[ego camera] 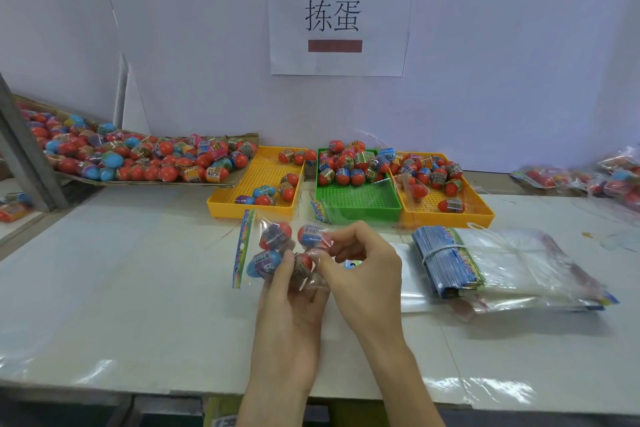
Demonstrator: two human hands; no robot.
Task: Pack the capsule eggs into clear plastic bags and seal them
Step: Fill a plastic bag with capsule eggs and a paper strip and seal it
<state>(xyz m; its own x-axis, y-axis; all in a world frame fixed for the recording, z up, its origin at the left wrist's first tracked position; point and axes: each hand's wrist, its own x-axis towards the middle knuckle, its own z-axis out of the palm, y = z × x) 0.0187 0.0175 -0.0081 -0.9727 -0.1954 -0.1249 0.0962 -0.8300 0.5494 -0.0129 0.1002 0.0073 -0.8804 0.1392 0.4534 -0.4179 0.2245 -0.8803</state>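
- Holding the clear bag (266, 253) above the desk (138, 288), the left hand (291, 305) curls round its underside.
- The right hand (360, 263) pinches the bag's open end.
- Four capsule eggs (275, 236) sit inside.
- Three trays (360, 201) of eggs stand behind.

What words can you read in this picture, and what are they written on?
"拣蛋": on the white paper sign stuck to the wall.
Capsule egg wrappers: printed, too small and blurred to read.
Coloured strip of the clear bag in both hands: blurred, unreadable.
Banded bag stack: unreadable.
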